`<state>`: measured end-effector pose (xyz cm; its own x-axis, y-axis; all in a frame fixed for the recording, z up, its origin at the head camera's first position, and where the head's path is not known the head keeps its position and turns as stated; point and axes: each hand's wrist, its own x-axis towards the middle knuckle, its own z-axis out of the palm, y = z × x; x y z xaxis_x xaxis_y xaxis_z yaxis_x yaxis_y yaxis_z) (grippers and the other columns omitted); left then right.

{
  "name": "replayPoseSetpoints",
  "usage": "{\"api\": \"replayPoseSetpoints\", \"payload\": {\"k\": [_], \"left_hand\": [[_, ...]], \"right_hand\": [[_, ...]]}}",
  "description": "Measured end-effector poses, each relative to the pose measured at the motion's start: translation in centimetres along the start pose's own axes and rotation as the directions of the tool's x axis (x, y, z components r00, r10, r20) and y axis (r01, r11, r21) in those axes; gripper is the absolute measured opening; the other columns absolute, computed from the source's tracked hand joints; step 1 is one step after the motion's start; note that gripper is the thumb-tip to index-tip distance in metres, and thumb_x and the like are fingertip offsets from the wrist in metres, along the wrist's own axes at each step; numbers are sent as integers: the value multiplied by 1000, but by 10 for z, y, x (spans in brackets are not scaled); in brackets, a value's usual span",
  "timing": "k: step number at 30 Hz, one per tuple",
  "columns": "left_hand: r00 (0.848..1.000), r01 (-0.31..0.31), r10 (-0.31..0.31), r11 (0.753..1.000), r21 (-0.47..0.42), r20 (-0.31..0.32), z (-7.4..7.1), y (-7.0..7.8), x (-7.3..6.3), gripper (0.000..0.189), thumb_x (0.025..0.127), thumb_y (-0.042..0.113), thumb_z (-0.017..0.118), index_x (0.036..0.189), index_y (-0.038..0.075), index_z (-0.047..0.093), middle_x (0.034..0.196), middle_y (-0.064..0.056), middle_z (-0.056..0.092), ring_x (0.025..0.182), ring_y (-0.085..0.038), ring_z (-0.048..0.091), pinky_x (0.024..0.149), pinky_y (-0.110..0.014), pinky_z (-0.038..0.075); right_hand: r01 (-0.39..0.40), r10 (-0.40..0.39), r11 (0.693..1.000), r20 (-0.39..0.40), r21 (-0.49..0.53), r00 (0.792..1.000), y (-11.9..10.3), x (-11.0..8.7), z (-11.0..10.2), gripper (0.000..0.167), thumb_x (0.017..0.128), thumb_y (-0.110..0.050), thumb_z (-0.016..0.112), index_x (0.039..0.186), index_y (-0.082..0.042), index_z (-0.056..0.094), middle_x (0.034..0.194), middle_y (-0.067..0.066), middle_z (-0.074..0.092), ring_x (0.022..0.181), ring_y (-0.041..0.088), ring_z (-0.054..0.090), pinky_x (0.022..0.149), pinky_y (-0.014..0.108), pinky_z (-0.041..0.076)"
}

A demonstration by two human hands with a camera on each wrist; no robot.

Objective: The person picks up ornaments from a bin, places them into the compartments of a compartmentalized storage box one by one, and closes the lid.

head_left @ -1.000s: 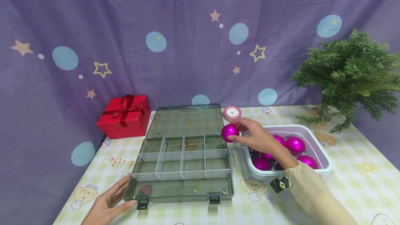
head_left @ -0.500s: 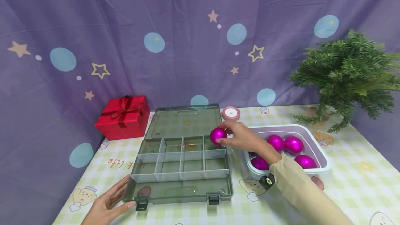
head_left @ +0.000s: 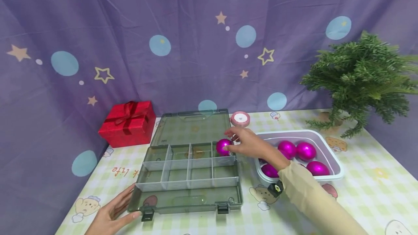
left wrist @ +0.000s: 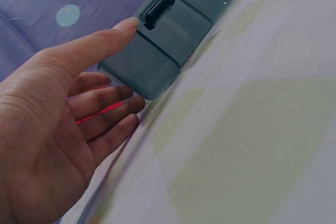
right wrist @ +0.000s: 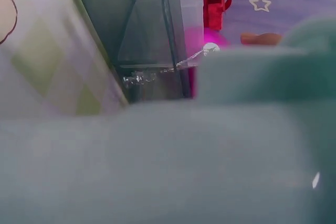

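A shiny magenta bauble (head_left: 222, 147) sits in the back right compartment of a clear grey-green divided case (head_left: 192, 188), whose lid lies open toward the back. My right hand (head_left: 249, 143) is at the bauble: the thumb overlaps its front, and the other fingers are raised apart above it. The bauble's silver cap (right wrist: 211, 47) and a clear string (right wrist: 139, 77) trailing over the case wall show in the right wrist view. My left hand (head_left: 112, 211) rests at the case's front left corner, thumb tip by the black latch (left wrist: 160, 8), fingers loosely along the side.
A pale plastic tub (head_left: 339, 171) with several magenta baubles stands right of the case. Behind are a pink ribbon spool (head_left: 240, 118) and a small artificial fir tree (head_left: 362, 71). A red gift box (head_left: 128, 124) stands back left on the checked tablecloth (head_left: 375, 191).
My right hand has carried the bauble left and down from beside the tub into the back right compartment, and its fingers have spread off it. The left hand has stayed at the case corner.
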<state>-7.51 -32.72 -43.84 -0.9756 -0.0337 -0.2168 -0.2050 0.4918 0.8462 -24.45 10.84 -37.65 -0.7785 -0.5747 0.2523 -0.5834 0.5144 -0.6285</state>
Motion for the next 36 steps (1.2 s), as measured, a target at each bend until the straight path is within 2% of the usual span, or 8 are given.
{"api": "replayPoseSetpoints", "payload": {"k": [4, 8, 16, 23, 28, 31, 36], "left_hand": [[1000, 2, -2, 1000, 1, -1, 0, 0, 0, 85, 94, 35, 79, 162, 10, 35, 161, -18, 37, 143, -41, 42, 96, -17, 48], [1000, -5, 5, 1000, 4, -3, 0, 0, 0, 84, 94, 35, 79, 162, 9, 35, 161, -18, 38, 143, -40, 43, 96, -17, 48], [1000, 13, -13, 1000, -3, -1, -1, -1, -1, 85, 94, 35, 78, 162, 10, 35, 161, -17, 39, 143, -40, 43, 97, -19, 48], [1000, 27, -27, 1000, 4, 4, -1, 1, 0, 85, 95, 38, 78, 162, 10, 34, 161, -19, 39, 144, -43, 42, 100, -27, 52], [1000, 26, -26, 1000, 13, 2, -1, 2, 0, 85, 94, 38, 78, 162, 10, 35, 161, -20, 39, 143, -43, 42, 98, -23, 51], [1000, 25, -25, 1000, 16, 1, -1, 2, 0, 86, 94, 38, 79, 162, 10, 35, 160, -20, 39, 143, -43, 42, 98, -23, 51], [1000, 29, -29, 999, 13, 3, -1, 2, -1, 86, 94, 38, 79, 162, 9, 34, 161, -20, 38, 144, -43, 41, 102, -31, 52]], "right_hand": [[-2, 2, 1000, -10, 5, 1000, 2, -2, -2, 45, 91, -20, 81, 126, 4, 65, 118, 16, 71, 103, 33, 69, 89, 41, 59], [-1, 1, 1000, -24, 17, 1000, 2, -8, -9, 43, 92, -21, 80, 124, 3, 67, 115, 15, 71, 102, 32, 69, 89, 46, 59], [-33, 36, 998, -67, 46, 997, 5, -27, -31, 37, 93, -19, 79, 123, 1, 68, 116, 14, 70, 103, 33, 69, 90, 47, 58], [-65, 66, 998, -124, 12, 990, 16, -55, -58, 34, 94, -17, 78, 122, 0, 68, 114, 16, 70, 103, 31, 70, 91, 48, 58], [-126, 126, 992, -127, 12, 984, 23, -79, -74, 35, 96, -18, 76, 124, 2, 67, 117, 17, 70, 107, 33, 68, 92, 50, 57], [-153, 151, 988, -131, -1, 980, 26, -92, -80, 37, 97, -19, 75, 126, 3, 66, 118, 17, 69, 109, 35, 68, 92, 50, 57], [-194, 186, 980, -142, -42, 972, 34, -107, -85, 37, 97, -21, 76, 125, 2, 67, 117, 15, 72, 105, 31, 70, 90, 48, 58]]}}
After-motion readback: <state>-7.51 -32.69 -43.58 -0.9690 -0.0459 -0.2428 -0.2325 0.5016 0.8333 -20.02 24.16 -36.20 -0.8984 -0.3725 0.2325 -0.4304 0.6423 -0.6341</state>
